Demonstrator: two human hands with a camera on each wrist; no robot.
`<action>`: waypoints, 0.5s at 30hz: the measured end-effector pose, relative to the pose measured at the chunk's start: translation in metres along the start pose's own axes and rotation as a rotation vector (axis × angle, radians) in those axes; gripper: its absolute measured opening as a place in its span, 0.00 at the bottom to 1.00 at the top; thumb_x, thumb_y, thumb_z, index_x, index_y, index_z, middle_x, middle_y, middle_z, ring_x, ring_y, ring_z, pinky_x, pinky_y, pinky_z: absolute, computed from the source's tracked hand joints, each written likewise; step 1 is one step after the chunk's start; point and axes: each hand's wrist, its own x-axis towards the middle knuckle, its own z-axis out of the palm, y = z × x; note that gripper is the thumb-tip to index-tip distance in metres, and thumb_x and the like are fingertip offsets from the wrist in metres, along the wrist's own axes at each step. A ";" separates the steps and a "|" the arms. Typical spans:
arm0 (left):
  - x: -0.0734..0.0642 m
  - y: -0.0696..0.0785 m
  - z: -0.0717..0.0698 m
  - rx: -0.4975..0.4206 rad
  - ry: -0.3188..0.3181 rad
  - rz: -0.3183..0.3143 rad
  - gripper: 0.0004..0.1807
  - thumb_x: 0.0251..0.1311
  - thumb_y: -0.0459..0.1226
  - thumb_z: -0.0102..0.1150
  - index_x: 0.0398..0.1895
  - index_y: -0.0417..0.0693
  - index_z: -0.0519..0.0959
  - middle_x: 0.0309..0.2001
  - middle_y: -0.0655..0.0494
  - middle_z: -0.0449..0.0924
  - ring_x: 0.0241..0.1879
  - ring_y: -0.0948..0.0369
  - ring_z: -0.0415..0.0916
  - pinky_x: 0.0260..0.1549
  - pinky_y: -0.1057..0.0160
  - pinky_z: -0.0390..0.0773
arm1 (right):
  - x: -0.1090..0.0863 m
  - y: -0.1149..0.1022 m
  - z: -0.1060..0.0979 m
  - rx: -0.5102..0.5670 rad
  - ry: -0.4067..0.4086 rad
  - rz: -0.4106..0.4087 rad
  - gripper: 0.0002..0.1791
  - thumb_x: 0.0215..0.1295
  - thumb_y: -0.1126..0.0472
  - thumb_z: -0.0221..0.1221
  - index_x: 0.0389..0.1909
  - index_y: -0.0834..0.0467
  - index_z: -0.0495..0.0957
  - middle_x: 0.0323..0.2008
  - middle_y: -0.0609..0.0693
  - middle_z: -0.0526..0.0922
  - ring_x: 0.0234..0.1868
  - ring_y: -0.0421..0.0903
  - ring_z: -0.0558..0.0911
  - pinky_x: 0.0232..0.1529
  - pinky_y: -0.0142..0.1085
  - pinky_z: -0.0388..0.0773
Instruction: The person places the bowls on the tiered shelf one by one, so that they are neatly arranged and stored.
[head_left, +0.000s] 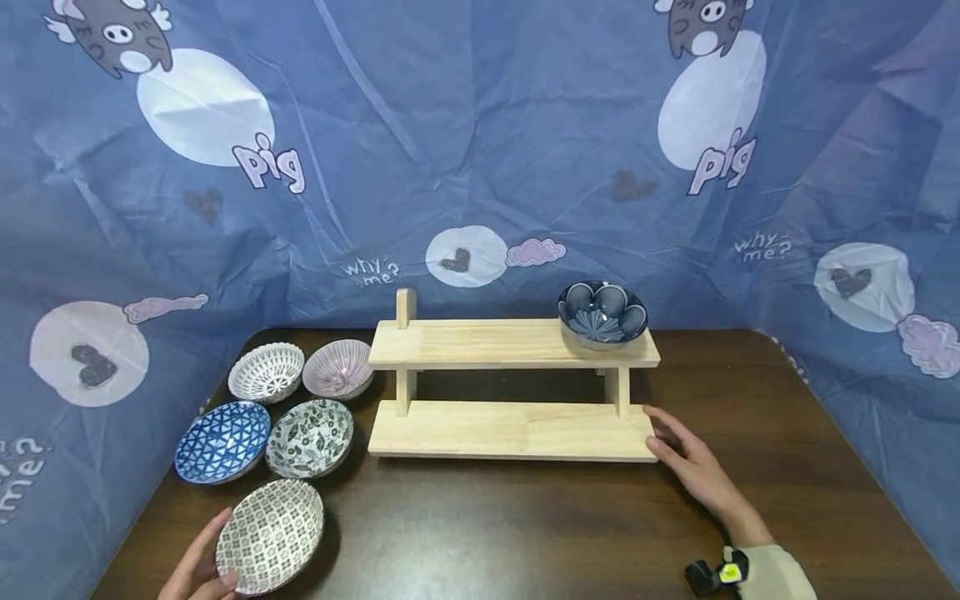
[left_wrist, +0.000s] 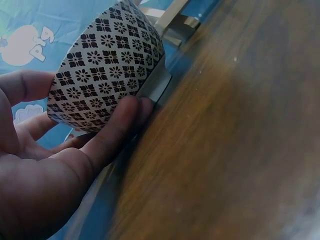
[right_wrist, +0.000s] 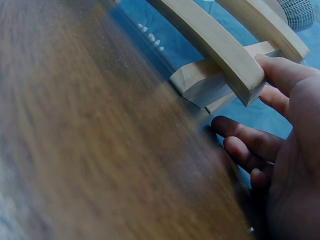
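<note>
- Presently, the grey-patterned bowl (head_left: pixel 270 537) is being held tilted at the worktop (head_left: pixel 450 533)'s front left.
- The left hand (head_left: pixel 197 568) is holding it in a part-closed grip.
- The right hand (head_left: pixel 697 471) is pinching the wooden rack (head_left: pixel 513 430)'s lower shelf.
- Four bowls (head_left: pixel 310 437) are standing behind.

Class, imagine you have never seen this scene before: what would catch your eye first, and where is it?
Probably the pale wooden stand in the middle of the table, with a dark blue bowl on the right end of its upper shelf. Next, perhaps, the grey-and-white bowl at the near left, held by the left hand, with four patterned bowls grouped just beyond it. A printed blue backdrop rises behind.
</note>
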 end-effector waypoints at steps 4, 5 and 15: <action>0.000 0.001 -0.002 0.026 0.015 -0.032 0.45 0.65 0.20 0.39 0.68 0.87 0.59 0.51 0.89 0.72 0.44 0.68 0.83 0.34 0.64 0.87 | 0.000 0.000 0.000 -0.004 -0.002 0.016 0.31 0.78 0.49 0.48 0.76 0.57 0.59 0.74 0.62 0.63 0.67 0.63 0.71 0.56 0.31 0.74; 0.000 0.001 -0.003 0.029 0.013 -0.033 0.45 0.65 0.20 0.40 0.67 0.87 0.59 0.52 0.90 0.72 0.44 0.68 0.82 0.35 0.64 0.87 | 0.000 0.000 0.000 -0.004 -0.005 0.016 0.31 0.78 0.49 0.48 0.76 0.57 0.59 0.75 0.62 0.63 0.67 0.64 0.70 0.56 0.32 0.74; 0.008 0.015 -0.011 -0.100 -0.288 0.036 0.52 0.64 0.15 0.26 0.72 0.88 0.56 0.56 0.76 0.77 0.47 0.66 0.83 0.40 0.66 0.87 | 0.001 0.000 -0.001 0.004 -0.004 0.016 0.31 0.78 0.50 0.49 0.76 0.57 0.59 0.74 0.63 0.63 0.68 0.65 0.70 0.56 0.35 0.75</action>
